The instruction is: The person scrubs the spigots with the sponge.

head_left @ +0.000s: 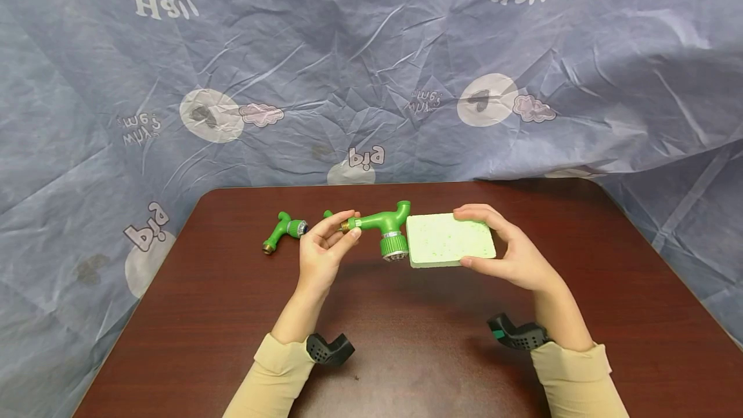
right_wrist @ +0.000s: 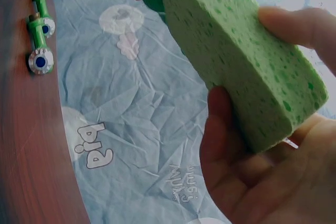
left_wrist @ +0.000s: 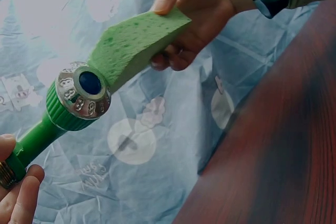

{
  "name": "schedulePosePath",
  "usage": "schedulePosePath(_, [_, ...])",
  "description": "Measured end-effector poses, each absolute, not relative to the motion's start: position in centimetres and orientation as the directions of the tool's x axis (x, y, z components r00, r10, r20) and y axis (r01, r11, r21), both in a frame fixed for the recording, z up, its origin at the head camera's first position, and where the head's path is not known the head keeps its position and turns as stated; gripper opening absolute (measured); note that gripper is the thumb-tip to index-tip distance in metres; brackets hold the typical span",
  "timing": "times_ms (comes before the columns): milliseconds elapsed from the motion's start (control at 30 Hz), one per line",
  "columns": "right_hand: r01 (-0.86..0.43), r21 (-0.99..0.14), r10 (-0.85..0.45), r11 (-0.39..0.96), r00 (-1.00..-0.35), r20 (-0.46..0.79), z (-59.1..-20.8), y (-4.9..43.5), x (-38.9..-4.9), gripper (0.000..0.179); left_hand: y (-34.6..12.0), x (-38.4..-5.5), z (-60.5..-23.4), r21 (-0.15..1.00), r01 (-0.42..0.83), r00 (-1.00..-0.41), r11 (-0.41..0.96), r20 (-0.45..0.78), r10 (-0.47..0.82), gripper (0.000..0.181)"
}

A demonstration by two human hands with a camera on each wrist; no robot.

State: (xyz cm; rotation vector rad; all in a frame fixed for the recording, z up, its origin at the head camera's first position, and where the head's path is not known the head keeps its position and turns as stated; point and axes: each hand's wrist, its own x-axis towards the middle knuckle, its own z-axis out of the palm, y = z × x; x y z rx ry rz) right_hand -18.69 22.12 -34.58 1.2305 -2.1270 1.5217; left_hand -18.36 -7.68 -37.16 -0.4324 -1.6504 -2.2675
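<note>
My left hand (head_left: 322,250) pinches a green faucet (head_left: 380,221) by its threaded brass end, holding it up over the table. The faucet's ribbed knob with a silver cap and blue centre (left_wrist: 90,83) points down in the head view. In my right hand (head_left: 516,250) is a pale green speckled sponge (head_left: 449,240), gripped between thumb and fingers at its right end. The sponge's left end is right at the faucet's knob. In the right wrist view the sponge (right_wrist: 236,51) hides most of that faucet.
Another green faucet (head_left: 284,231) lies on the brown table (head_left: 232,315) at the back left. A further faucet (right_wrist: 39,11), mostly behind my left hand in the head view, lies near it. A blue-grey printed cloth (head_left: 325,69) hangs behind the table.
</note>
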Motion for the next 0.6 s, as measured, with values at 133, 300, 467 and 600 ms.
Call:
schedulePosePath(133, [-0.747,-0.661,-0.508,0.068,-0.596,0.622,-34.81,22.10,-18.86,0.068,-7.76,-18.37,-37.18,0.861,0.408,-0.912,-0.304,0.403,-0.082,0.034])
schedulePosePath(300, [-0.735,-0.672,-0.464,0.089,-0.628,0.625,-35.06,21.98,-18.99,0.069,-7.86,-18.39,-37.16,0.861,0.406,-0.911,-0.307,0.406,-0.068,0.033])
schedulePosePath(467, [-0.734,-0.678,-0.491,0.041,-0.606,0.626,-35.11,21.95,-19.02,0.068,-7.81,-18.38,-37.15,0.863,0.394,-0.916,-0.316,0.399,-0.051,0.032])
schedulePosePath(600, [-0.714,-0.699,-0.521,-0.035,-0.584,0.623,-34.91,21.96,-18.90,0.066,-7.76,-18.35,-37.14,0.862,0.389,-0.915,-0.325,0.401,-0.033,0.033])
